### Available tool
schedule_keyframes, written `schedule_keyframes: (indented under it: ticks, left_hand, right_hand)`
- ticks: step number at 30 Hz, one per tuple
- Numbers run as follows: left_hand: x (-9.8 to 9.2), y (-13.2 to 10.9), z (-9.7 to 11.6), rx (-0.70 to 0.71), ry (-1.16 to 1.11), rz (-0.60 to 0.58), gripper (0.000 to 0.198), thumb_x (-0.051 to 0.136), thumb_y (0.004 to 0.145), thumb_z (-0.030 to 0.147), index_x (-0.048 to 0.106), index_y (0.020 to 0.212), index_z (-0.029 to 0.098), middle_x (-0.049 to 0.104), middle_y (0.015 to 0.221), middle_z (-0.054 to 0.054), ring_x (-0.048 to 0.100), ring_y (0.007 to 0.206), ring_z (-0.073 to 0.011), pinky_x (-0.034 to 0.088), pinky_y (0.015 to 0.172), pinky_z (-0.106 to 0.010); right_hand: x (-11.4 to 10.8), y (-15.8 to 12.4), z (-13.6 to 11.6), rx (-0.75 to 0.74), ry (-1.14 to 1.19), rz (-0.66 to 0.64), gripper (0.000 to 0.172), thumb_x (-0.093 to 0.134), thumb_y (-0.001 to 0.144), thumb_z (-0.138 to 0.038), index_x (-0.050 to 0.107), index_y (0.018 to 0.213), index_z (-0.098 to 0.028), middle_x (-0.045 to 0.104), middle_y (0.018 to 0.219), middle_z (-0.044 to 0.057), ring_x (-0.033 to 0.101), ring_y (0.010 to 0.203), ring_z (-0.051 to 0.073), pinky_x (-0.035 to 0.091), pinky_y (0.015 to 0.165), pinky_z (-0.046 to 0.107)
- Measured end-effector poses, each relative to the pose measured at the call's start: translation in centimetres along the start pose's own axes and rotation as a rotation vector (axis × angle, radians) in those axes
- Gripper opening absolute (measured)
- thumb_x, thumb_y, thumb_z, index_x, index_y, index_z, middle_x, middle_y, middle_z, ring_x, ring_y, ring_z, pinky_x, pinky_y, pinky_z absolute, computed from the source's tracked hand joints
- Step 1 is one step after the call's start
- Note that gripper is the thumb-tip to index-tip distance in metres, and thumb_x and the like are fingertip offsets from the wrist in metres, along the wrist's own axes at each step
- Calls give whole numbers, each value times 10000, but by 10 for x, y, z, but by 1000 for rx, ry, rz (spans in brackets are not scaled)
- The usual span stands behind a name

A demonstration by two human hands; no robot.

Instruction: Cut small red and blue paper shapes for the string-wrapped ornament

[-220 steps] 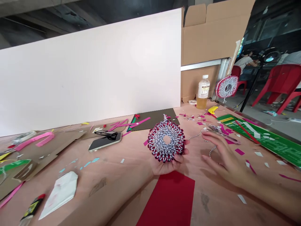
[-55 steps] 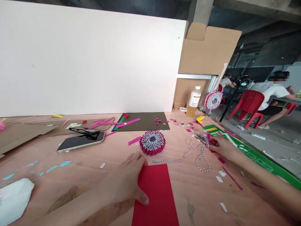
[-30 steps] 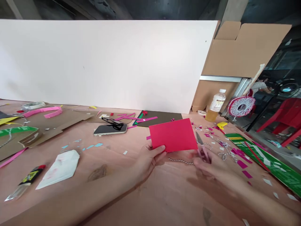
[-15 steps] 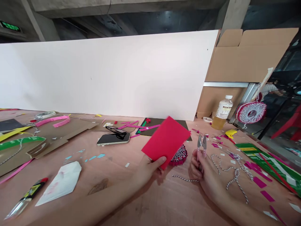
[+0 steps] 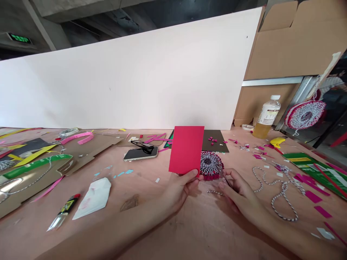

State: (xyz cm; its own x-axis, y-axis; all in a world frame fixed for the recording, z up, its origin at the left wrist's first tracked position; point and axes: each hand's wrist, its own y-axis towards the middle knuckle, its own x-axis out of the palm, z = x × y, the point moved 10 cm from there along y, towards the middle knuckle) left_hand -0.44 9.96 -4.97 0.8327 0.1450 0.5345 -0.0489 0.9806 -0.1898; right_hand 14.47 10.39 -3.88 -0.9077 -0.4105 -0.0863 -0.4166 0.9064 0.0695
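Observation:
My left hand pinches a rectangular red card by its lower edge and holds it upright. My right hand is curled around small thread snips, and its fingers hide most of the tool. Only a thin blade tip shows, close to a round woven piece of red and white twine. The card partly hides that woven piece. A short end of striped twine lies by my right fingers, and a looped length of the same twine lies further right.
Pink paper scraps, a phone, glasses, cardboard sheets and a glue tube lie on the pinkish table. A bottle and a similar woven disc stand back right, before a white board.
The red card has turned from tilted to upright. My right hand has closed further around the snips and moved toward the woven piece. The camera view has shifted slightly.

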Motion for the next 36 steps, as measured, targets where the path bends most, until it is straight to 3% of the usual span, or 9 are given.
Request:
schedule_keyframes:
  ticks: [3,8,13,17,26,32,36]
  left_hand:
    - [6,1,0,-1,25,-58,233,780,634,196,652,821,141,665,751,-19,646,695,-125,504,585,-172]
    - [15,-2,3,51,115,-153,189,757,655,190,657,805,134,642,720,-16,594,628,-102,433,499,-161]
    - [24,-11,-5,21,337,-221,127,740,661,206,680,730,118,647,689,-41,566,610,-118,421,512,-190]
    - [22,-16,-14,-47,432,-205,122,739,659,230,682,677,124,638,657,-38,557,590,-125,440,536,-214]
    - [21,-18,-26,-155,396,-227,186,739,656,291,674,704,124,633,633,-45,561,530,-130,441,470,-222]
    - [35,-31,-39,-165,435,-294,303,664,712,415,675,669,115,635,615,-57,571,527,-140,451,492,-234]
    - [25,-34,-31,-91,404,-183,243,703,694,390,684,765,158,664,681,-41,596,632,-160,450,565,-232]
  right_hand:
    - [4,0,4,37,-22,-49,253,513,859,-433,453,1011,-240,343,446,-113,238,326,69,139,349,196]
    - [10,2,5,42,66,-98,272,462,874,-484,470,793,-224,276,476,-99,186,360,61,140,351,195]
    - [14,3,3,2,27,-107,288,479,870,-482,511,782,-210,333,554,-64,244,439,73,159,392,198]
    - [13,1,-3,-9,23,-98,286,541,836,-473,519,728,-209,365,545,-55,275,453,80,197,401,198]
    - [19,4,-8,93,137,-152,376,627,707,-585,563,691,-215,299,391,-90,187,322,53,166,328,211]
    - [21,1,-17,55,171,-151,447,564,723,-636,520,610,-205,312,429,-76,195,346,53,156,311,190]
    - [11,1,-11,55,206,-101,400,597,721,-602,593,728,-201,283,424,-93,181,350,50,153,315,180]
